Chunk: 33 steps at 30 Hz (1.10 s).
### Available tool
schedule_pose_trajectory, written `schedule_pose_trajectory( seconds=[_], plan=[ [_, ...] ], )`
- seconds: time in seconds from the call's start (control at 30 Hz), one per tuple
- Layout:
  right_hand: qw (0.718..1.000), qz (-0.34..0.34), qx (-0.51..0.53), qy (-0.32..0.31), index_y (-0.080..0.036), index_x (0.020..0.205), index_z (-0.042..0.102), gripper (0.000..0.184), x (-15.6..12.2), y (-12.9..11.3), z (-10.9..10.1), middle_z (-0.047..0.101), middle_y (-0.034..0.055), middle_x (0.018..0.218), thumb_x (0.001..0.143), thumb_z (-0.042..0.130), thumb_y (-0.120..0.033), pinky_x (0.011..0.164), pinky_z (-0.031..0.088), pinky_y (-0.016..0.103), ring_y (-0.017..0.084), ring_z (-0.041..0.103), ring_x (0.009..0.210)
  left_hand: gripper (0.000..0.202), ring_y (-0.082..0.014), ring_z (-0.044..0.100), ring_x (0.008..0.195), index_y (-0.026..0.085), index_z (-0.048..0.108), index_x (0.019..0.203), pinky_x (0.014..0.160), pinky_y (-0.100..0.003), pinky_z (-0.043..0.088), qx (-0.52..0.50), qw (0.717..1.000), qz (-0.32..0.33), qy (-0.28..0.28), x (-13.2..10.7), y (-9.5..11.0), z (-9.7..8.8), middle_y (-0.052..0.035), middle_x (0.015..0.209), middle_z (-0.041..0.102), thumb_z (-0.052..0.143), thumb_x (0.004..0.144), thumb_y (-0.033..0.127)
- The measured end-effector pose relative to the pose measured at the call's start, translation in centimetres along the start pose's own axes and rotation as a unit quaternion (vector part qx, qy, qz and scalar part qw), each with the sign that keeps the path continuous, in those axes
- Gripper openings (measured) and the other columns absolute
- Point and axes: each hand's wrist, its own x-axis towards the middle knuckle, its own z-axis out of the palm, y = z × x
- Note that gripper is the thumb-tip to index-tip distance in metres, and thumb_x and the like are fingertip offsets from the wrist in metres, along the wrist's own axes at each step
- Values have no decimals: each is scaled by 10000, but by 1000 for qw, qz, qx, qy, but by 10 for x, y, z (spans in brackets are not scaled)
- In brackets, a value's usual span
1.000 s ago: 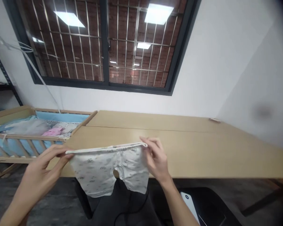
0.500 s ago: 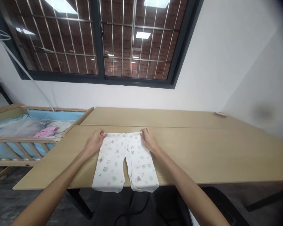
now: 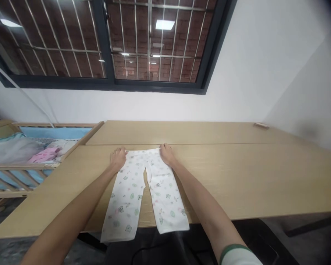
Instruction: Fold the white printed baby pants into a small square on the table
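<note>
A pair of small white trousers point(image 3: 129, 191) with a green and grey print is spread flat on the wooden table point(image 3: 237, 176). Its waistband lies away from me, and both leg ends hang a little past the front edge. My left hand point(image 3: 118, 157) is closed on the left corner of the waistband. At the right corner, my right hand point(image 3: 167, 152) pinches the waistband too. The band is stretched fairly straight between them.
To the left stands a wooden cot point(image 3: 19, 167) with blue lining, holding a pink cloth point(image 3: 45, 155). A small white object point(image 3: 261, 125) lies at the table's back right. Behind are a white wall and a barred window point(image 3: 154, 44). A black chair point(image 3: 253, 239) is below the front edge.
Both hands have moved slightly farther across the table, still holding the waistband. The trouser legs now look longer and straighter, and the view has shifted.
</note>
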Motion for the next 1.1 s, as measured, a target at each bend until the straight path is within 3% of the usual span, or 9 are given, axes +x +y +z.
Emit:
schedule_pose_trajectory(
  seconds=[0.2, 0.3, 0.4, 0.5, 0.57, 0.67, 0.77, 0.87, 1.1],
  plan=[
    [999, 19, 9, -24, -169, 1246, 550, 300, 23, 11, 9, 572, 175, 1284, 1062, 328, -254, 1035, 333, 441, 292, 503, 1205, 321, -307, 607, 1129, 157, 567, 1215, 918, -411, 448, 12, 1000, -3, -1, 14, 16, -7, -190, 1195, 645, 325, 1021, 238],
    [999, 26, 24, -34, -174, 1277, 526, 304, 26, 14, 14, 571, 170, 1298, 1065, 338, -284, 1034, 339, 445, 294, 497, 1226, 314, -318, 584, 1148, 136, 570, 1205, 910, -410, 448, 12, 1000, 9, 3, 11, 25, -19, -202, 1201, 634, 336, 1010, 211],
    [998, 27, 42, -43, -178, 1279, 517, 297, 27, 18, 18, 573, 166, 1309, 1064, 364, -316, 1029, 348, 433, 288, 498, 1239, 325, -361, 528, 1210, 75, 540, 1238, 953, -457, 428, 12, 999, 39, 23, -3, 47, -34, -253, 1256, 583, 361, 1003, 210],
    [997, 26, 58, -48, -180, 1260, 522, 279, 29, 21, 21, 580, 160, 1313, 1062, 381, -318, 1032, 348, 419, 275, 500, 1248, 322, -338, 531, 1192, 85, 534, 1242, 989, -457, 415, 2, 993, 116, 23, -47, 83, -44, -226, 1241, 584, 391, 1016, 264],
    [996, 27, 68, -47, -178, 1257, 522, 277, 30, 22, 23, 585, 160, 1313, 1061, 385, -317, 1038, 344, 418, 274, 497, 1259, 243, -267, 583, 1087, 170, 582, 1152, 967, -394, 438, -14, 980, 200, -9, -96, 110, -45, -122, 1155, 630, 478, 1005, 334],
    [995, 29, 81, -44, -174, 1255, 528, 285, 31, 24, 24, 596, 163, 1300, 1061, 384, -325, 1046, 339, 429, 282, 499, 1262, 223, -234, 608, 940, 208, 586, 1022, 865, -379, 480, -88, 922, 367, -82, -179, 142, -41, -53, 996, 640, 517, 989, 417],
    [994, 33, 91, -41, -171, 1240, 543, 289, 31, 24, 25, 605, 166, 1284, 1058, 396, -342, 1045, 342, 436, 290, 512, 1245, 274, -245, 609, 968, 212, 570, 1017, 868, -390, 501, -130, 901, 395, -122, -236, 163, -31, -41, 1003, 632, 602, 938, 472],
    [993, 37, 101, -39, -182, 1218, 558, 276, 30, 25, 25, 614, 156, 1273, 1051, 418, -352, 1040, 349, 425, 284, 523, 1233, 227, -252, 601, 1004, 208, 568, 1006, 891, -404, 507, -136, 913, 365, -123, -253, 172, -22, -44, 1028, 628, 606, 938, 421],
    [987, 54, 146, -31, -194, 1101, 604, 203, 29, 24, 17, 673, 123, 1186, 1025, 475, -331, 981, 395, 369, 256, 570, 1175, 143, -246, 610, 1016, 225, 572, 983, 910, -394, 501, -170, 898, 368, -171, -237, 170, -28, -33, 1028, 647, 562, 963, 367]
  ],
)
